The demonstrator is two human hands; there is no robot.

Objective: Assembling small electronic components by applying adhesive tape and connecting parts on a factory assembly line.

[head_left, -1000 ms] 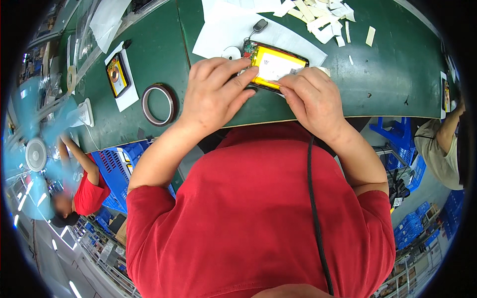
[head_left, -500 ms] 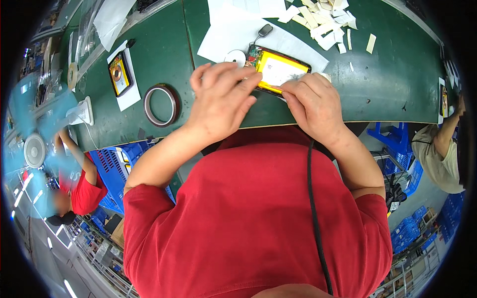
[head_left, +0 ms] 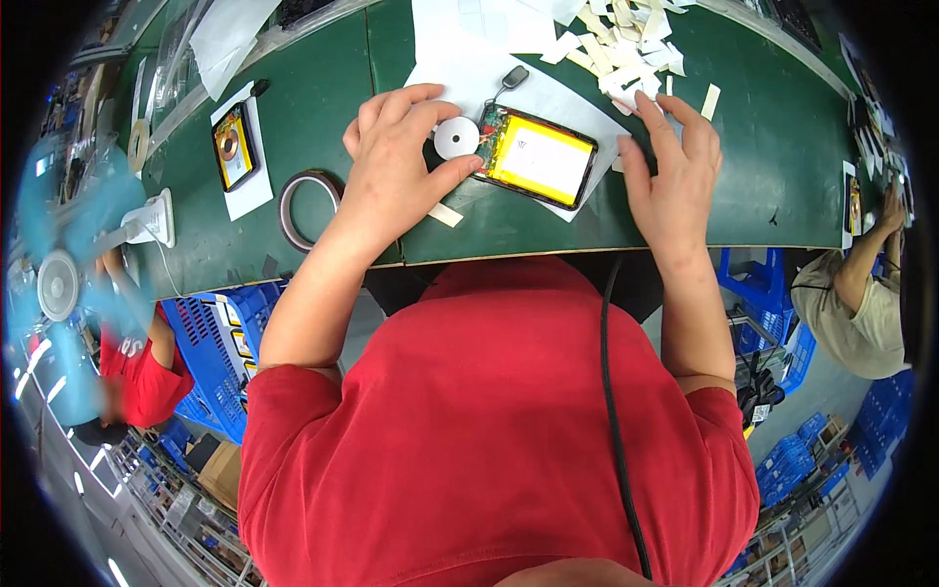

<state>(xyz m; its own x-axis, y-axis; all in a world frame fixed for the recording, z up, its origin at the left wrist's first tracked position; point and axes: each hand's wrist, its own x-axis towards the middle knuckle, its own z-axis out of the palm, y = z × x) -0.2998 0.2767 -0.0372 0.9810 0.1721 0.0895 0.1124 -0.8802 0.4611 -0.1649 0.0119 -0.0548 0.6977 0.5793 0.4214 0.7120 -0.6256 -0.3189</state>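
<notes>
A flat black-framed device [head_left: 592,161] lies on white paper with a yellow-edged, white-faced battery pack [head_left: 543,161] inside it. Green circuit board and thin wires show at its left end. A white disc [head_left: 456,139] sits beside that end, and a small black part on a cable [head_left: 514,77] lies above. My left hand [head_left: 391,157] curves around the disc with fingers apart, its thumb tip at the device's lower left corner. To the right of the device, my right hand [head_left: 677,171] is open, fingers spread, fingertips close to a pile of cream paper strips [head_left: 626,49].
A roll of tape [head_left: 309,210] stands left of my left forearm. Farther left are a second device [head_left: 233,147] on paper and a blue fan [head_left: 59,284]. One loose strip [head_left: 446,215] lies below my left hand. Co-workers sit at both sides, near blue crates [head_left: 220,362].
My right hand has left the device's edge and moved right, opening. The left hand has shifted left, off the battery. The device sits slightly lower and left, its battery face uncovered.
</notes>
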